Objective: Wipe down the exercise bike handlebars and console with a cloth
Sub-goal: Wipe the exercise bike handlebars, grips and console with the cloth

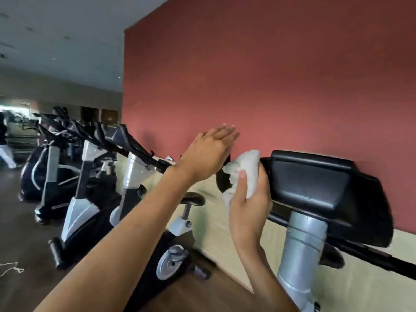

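Observation:
The bike's black console (315, 183) sits on a silver post (301, 244) at the right, with a black handlebar (369, 255) running down to the right. My right hand (249, 199) grips a bunched white cloth (245, 167) pressed against the console's left side. Behind the cloth is the left handlebar end (222, 179), mostly hidden. My left hand (209, 154) rests over the top of that handlebar end, fingers extended toward the wall; whether it grips the bar is hidden.
A red wall (247, 75) with a pale wood lower band (216, 217) stands just behind the bike. A row of other exercise bikes (90, 188) lines the wall to the left. A person in white (5, 152) walks at the far left. Dark floor below.

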Available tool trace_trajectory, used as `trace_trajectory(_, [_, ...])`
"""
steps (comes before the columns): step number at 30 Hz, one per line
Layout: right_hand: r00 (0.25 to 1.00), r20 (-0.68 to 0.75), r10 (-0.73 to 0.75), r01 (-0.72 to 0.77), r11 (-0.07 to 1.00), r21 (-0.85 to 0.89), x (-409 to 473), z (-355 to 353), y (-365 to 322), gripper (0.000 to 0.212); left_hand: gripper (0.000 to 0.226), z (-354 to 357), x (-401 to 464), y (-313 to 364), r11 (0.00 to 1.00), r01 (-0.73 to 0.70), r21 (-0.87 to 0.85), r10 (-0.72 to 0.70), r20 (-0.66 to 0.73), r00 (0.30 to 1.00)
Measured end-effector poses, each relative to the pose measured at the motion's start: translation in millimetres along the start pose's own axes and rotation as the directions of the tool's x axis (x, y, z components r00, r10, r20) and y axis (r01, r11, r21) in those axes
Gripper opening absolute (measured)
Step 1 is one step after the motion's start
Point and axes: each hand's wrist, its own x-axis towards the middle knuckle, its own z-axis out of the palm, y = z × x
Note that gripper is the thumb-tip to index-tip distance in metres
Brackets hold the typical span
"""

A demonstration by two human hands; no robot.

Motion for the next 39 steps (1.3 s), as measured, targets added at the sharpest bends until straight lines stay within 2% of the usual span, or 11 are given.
trace_trajectory(3, [0.996, -0.084, -0.03, 0.025, 0.998, -0.06, 5.5, 18.0, 4.1, 0.052, 0.046, 14.4, 10.2, -18.3, 0.987, -0.153, 0.054, 0.151, 0.038, 0.988])
trace_trajectory(6, [0.985, -0.166, -0.049, 0.032, 0.994, -0.105, 13.7, 38.8, 15.5, 0.049, 0.05, 27.4, 10.0, -37.8, 0.968, -0.25, -0.038, 0.249, -0.019, 0.968])
trace_trajectory(9, [0.966, -0.254, -0.037, 0.025, 0.998, -0.051, 19.5, 59.8, 30.1, 0.048, 0.048, 34.3, 13.8, -54.1, 0.922, -0.378, -0.087, 0.373, -0.073, 0.925])
trace_trajectory(14, [0.979, -0.202, -0.016, 0.021, 1.0, 0.021, 0.7, 99.0, 54.3, 0.057, 0.045, 44.9, 19.9, -74.3, 0.847, -0.517, -0.125, 0.493, -0.181, 0.851])
trace_trajectory(17, [0.981, -0.165, -0.099, 0.082, 0.991, -0.104, -12.6, 109.6, 65.0, 0.057, 0.049, 52.0, 26.7, -82.6, 0.802, -0.577, -0.157, 0.54, -0.224, 0.811])
trace_trajectory(22, [0.941, -0.223, -0.254, 0.186, 0.941, -0.283, 15.0, 112.6, 73.7, 0.054, 0.05, 66.7, 40.1, -93.4, 0.739, -0.629, -0.24, 0.561, -0.298, 0.773])
trace_trajectory(26, [0.883, -0.094, -0.459, 0.328, 0.748, -0.576, -4.8, 113.7, 92.2, 0.06, 0.051, 74.5, 43.0, -97.9, 0.678, -0.664, -0.315, 0.571, -0.342, 0.746])
trace_trajectory(30, [0.851, -0.138, -0.507, 0.303, 0.688, -0.66, 12.2, 114.2, 87.8, 0.061, 0.051, 83.2, 49.5, -107.7, 0.624, -0.705, -0.336, 0.61, -0.355, 0.709])
trace_trajectory(32, [0.835, -0.105, -0.54, 0.308, 0.617, -0.724, 5.2, 115.5, 92.1, 0.062, 0.051, 88.5, 50.6, -111.0, 0.595, -0.714, -0.369, 0.617, -0.36, 0.7])
trace_trajectory(37, [0.795, 0.164, -0.584, 0.36, 0.235, -0.903, 10.4, 89.6, 94.9, 0.067, 0.051, 105.8, 37.2, -114.3, 0.429, -0.674, -0.601, 0.534, -0.434, 0.726])
trace_trajectory(39, [0.786, 0.232, -0.573, 0.369, 0.134, -0.92, 16.8, 84.5, 88.5, 0.064, 0.051, 121.9, 31.6, -120.0, 0.365, -0.631, -0.684, 0.46, -0.457, 0.761])
